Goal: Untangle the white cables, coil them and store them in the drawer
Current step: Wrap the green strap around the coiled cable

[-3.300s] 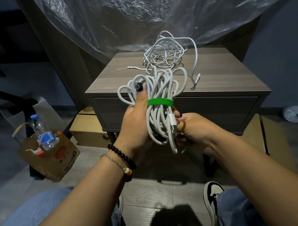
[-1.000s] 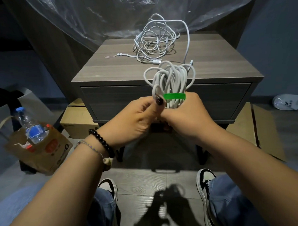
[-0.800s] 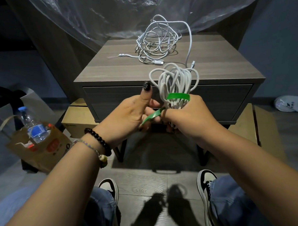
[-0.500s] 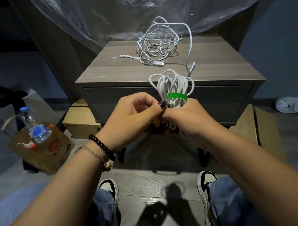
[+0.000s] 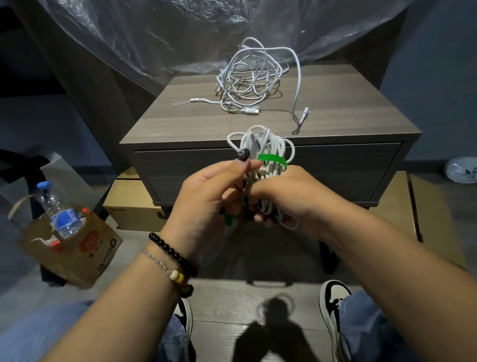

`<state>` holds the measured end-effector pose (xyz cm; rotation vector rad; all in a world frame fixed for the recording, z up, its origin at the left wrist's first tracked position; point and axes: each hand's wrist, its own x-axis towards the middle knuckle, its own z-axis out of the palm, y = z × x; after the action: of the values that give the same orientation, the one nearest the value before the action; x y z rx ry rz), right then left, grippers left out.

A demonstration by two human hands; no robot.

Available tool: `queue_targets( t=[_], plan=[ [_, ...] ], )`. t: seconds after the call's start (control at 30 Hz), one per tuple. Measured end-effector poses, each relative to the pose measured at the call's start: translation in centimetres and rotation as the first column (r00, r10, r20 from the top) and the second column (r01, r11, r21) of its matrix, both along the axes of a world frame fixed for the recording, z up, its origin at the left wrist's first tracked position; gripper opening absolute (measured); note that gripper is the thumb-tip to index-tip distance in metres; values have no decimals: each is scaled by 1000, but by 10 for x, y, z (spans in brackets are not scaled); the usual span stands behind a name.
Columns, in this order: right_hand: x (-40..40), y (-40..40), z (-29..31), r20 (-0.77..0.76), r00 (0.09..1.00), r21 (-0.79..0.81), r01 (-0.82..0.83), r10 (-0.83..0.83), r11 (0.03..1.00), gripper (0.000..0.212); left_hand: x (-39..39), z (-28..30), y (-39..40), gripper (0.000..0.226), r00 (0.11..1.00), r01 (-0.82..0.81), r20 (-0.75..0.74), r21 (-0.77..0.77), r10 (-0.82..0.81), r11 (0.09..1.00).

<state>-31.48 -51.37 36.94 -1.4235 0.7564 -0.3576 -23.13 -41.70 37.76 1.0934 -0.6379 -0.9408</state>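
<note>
Both hands meet at the middle of the frame, in front of the closed drawer (image 5: 267, 174). The right hand (image 5: 290, 195) has its fingers curled round the lower part of the coiled cable bundle (image 5: 260, 144) and grips it upright; the loops at the bottom of the bundle protrude below its fingers. The left hand (image 5: 205, 201) is just beside the right hand and touching it. Its thumb (image 5: 240, 160), with a dark nail, presses against the left side of the bundle, and its curled fingers pinch the loose end of the green strap (image 5: 272, 160). The strap is wrapped round the bundle directly above the right hand; a short green length shows below the left fingers. How far the strap is fastened cannot be determined. The left wrist carries a black bead bracelet (image 5: 172, 253) and a thin chain.

Beyond the hands, the worktop (image 5: 338, 113) of the bedside cabinet carries the tangled white cables (image 5: 249, 79), lying in a loose heap at the far centre. One cable (image 5: 297, 77) runs from the heap toward the near right edge and ends in a plug just behind the bundle. A second plug end lies to the near left of the heap.

Clear plastic sheeting (image 5: 197, 24) hangs behind the cabinet. To the left of the hands, on the floor, a paper bag (image 5: 79, 253) holds a water bottle (image 5: 59, 207). A cardboard box (image 5: 132, 207) sits under the cabinet on the left. Below the hands, two sneakers and denim-clad knees are visible.
</note>
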Motion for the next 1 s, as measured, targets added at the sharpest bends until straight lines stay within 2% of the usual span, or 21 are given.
queue_targets(
  t=[0.07,0.2,0.3,0.47,0.63,0.73,0.87,1.0],
  plan=[
    [2,-2,0,-14,1000,19,13,-13,1000,11,-8,1,-2,29,998,-10,-55,1,10,1000],
    [3,-4,-1,-32,999,47,11,-10,999,9,-15,3,-6,36,996,-83,-42,-12,82,997],
    [3,-5,0,-33,999,36,8,-7,999,10,-8,0,-10,40,991,-129,42,2,129,992],
    [4,-3,1,-70,997,-101,11,-18,995,9,2,1,-11,30,957,-179,233,-3,175,984],
    [6,-3,-3,-134,991,-203,0,-28,979,11,7,1,-8,14,931,-184,320,-8,177,983],
    [6,-2,-4,-152,988,-231,-4,-32,973,11,7,1,-6,11,933,-165,322,-18,162,986],
    [5,-4,-4,-148,988,-215,14,-47,976,13,10,-1,-6,28,951,-98,297,19,88,995],
    [4,-5,-6,-165,983,-255,36,-80,966,11,11,-1,-7,29,962,-67,271,84,42,994]
  ],
)
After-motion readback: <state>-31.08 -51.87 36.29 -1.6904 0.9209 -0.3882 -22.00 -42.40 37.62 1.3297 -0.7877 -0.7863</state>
